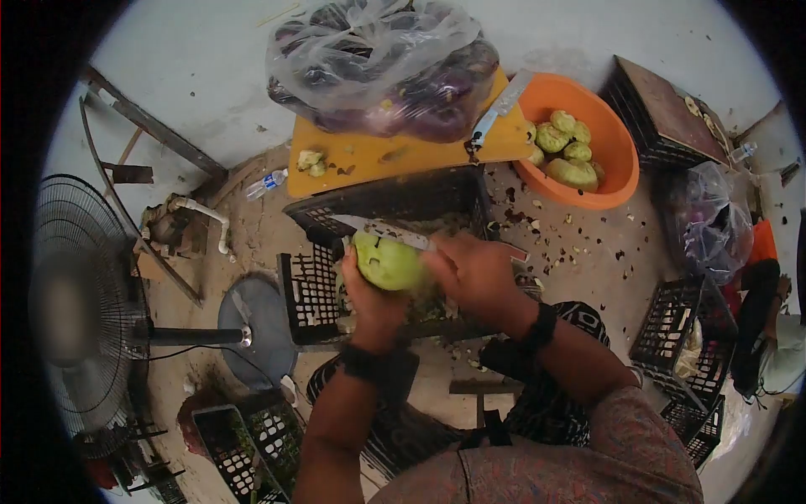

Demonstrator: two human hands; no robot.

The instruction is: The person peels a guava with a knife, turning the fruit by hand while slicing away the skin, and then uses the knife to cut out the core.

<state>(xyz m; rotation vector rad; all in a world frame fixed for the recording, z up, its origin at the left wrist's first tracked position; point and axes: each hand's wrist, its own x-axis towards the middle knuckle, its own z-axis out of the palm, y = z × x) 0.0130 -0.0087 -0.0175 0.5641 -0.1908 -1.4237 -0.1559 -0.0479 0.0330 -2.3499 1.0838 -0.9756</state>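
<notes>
My left hand (369,304) is closed round the lower left side of a pale green peeled eggplant (388,267), which has a few dark specks on it. In my right hand (475,274) is the handle of a kitchen knife (378,228). Its blade points left and lies along the top of the eggplant, with bits stuck to the metal. Beneath both hands stands a black plastic crate (312,290) with peelings in it. My right fingers partly hide the handle.
A yellow board (369,160) behind the crate bears a bag of purple eggplants (403,101) and a second knife (502,109). An orange basin (620,151) holds several peeled eggplants. A fan (71,294) stands left, crates (667,328) right. Scraps litter the floor.
</notes>
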